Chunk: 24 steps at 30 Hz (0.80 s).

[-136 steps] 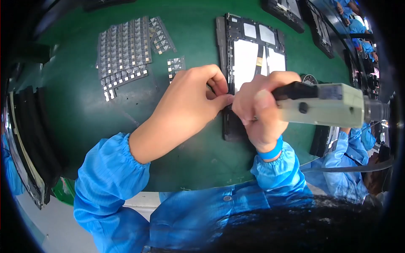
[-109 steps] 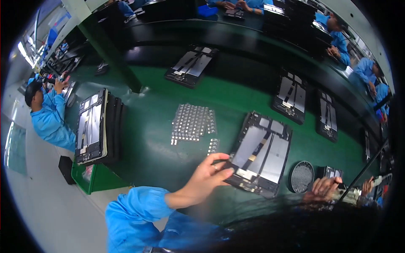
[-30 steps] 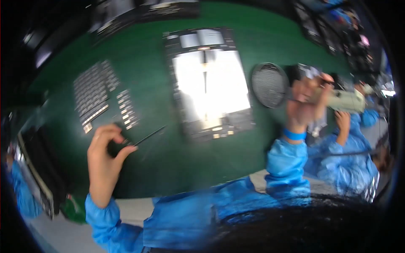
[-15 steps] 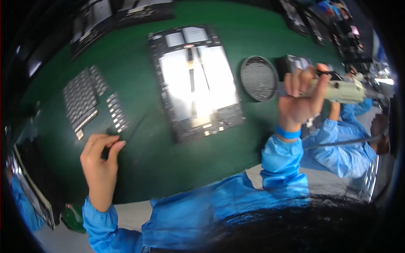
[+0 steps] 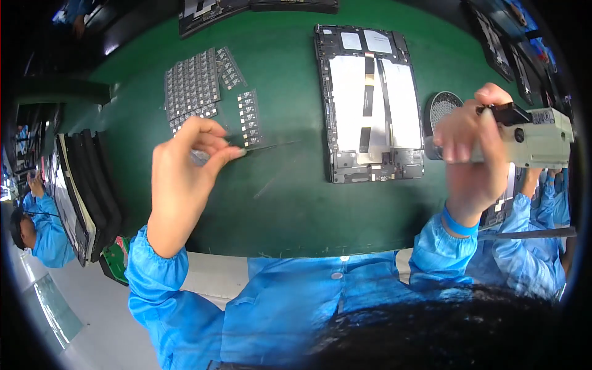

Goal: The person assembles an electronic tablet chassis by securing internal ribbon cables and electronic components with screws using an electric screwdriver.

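Note:
My left hand (image 5: 191, 172) is closed in a pinch on thin dark tweezers (image 5: 271, 147), whose tip points toward an opened tablet (image 5: 345, 92). The tablet lies with its batteries and boards exposed. My right hand (image 5: 472, 142), slightly blurred, is wrapped round a cream electric screwdriver (image 5: 542, 139) held sideways, its front end near the tablet's lower right side. Behind this hand sits a round dark dish (image 5: 445, 103), partly hidden. Near my left fingers lie a sheet of small square parts (image 5: 192, 86), a short strip (image 5: 250, 117) and another piece (image 5: 232, 66).
A green mat (image 5: 277, 209) covers the table. More opened tablets (image 5: 216, 13) lie along the far edge, and others (image 5: 493, 37) at the far right. Dark panels (image 5: 92, 185) stand stacked at left. Co-workers in blue sleeves (image 5: 518, 240) sit at right and left.
The view has swung, so the table's things sit farther right and higher. My right hand with the screwdriver has come from beside the dish to partly in front of it, closer to the tablet.

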{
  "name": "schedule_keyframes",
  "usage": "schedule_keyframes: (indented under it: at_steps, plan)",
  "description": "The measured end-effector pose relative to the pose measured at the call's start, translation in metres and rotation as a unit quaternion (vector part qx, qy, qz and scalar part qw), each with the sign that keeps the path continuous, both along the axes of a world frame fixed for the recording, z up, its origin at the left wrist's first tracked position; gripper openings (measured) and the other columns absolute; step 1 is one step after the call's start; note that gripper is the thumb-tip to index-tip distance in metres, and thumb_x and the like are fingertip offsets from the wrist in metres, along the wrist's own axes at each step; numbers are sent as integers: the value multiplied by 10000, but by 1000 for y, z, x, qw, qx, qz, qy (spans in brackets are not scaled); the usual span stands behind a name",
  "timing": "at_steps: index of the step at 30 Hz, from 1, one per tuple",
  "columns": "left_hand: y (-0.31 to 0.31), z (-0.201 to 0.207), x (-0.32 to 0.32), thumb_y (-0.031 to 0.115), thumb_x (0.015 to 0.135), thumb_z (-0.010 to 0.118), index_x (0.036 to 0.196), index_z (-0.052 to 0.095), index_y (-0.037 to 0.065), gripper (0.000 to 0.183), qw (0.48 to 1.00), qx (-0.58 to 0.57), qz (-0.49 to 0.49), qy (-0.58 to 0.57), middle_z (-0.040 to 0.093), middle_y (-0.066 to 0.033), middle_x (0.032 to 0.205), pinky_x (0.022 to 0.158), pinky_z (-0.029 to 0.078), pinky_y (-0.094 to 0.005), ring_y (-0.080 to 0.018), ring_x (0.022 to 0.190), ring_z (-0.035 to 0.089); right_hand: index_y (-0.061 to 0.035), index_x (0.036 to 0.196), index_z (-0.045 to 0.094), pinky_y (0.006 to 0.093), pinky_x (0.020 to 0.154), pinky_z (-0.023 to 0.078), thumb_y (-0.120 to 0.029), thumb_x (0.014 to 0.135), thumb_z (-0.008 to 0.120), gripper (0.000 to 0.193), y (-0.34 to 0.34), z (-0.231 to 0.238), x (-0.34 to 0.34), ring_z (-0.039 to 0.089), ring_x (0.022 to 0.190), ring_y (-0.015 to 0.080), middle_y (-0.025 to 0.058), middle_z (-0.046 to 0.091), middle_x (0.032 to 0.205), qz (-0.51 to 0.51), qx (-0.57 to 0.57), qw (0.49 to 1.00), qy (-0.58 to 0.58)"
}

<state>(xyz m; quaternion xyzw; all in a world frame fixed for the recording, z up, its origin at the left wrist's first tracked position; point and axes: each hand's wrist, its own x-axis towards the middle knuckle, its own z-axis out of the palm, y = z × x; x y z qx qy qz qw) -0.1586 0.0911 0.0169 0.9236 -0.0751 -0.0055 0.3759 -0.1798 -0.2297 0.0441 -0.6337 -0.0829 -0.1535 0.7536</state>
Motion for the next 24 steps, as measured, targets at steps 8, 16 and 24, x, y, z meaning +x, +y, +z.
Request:
schedule_keyframes:
  at_steps: [8, 16, 24]
  plan:
    - [-13, 6, 19, 33, 756, 761, 894, 667, 29, 166, 965, 239, -73, -83, 694, -115, 804, 662, 515, -325, -246, 723, 680, 39, 1062, 543, 315, 503, 475, -63, 902, 619, 204, 40, -7, 13, 471, 439, 140, 57, 489, 563, -11, 89, 996, -17]
    - [-10, 32, 10, 34, 759, 710, 831, 679, 10, 82, 952, 234, -175, -87, 667, -159, 794, 669, 513, -417, -367, 726, 641, 11, 1036, 559, 309, 487, 416, -156, 922, 585, 204, 26, -15, 17, 401, 424, 118, 4, 398, 518, -57, 100, 993, -13]
    - [-80, -7, 34, 78, 815, 743, 926, 726, -23, 151, 953, -135, -212, 171, 732, -114, 884, 750, 545, -304, -174, 797, 689, 5, 1069, 532, 289, 509, 393, -147, 958, 518, 189, 28, -23, 15, 376, 449, 96, -12, 385, 540, 2, 88, 996, -17]
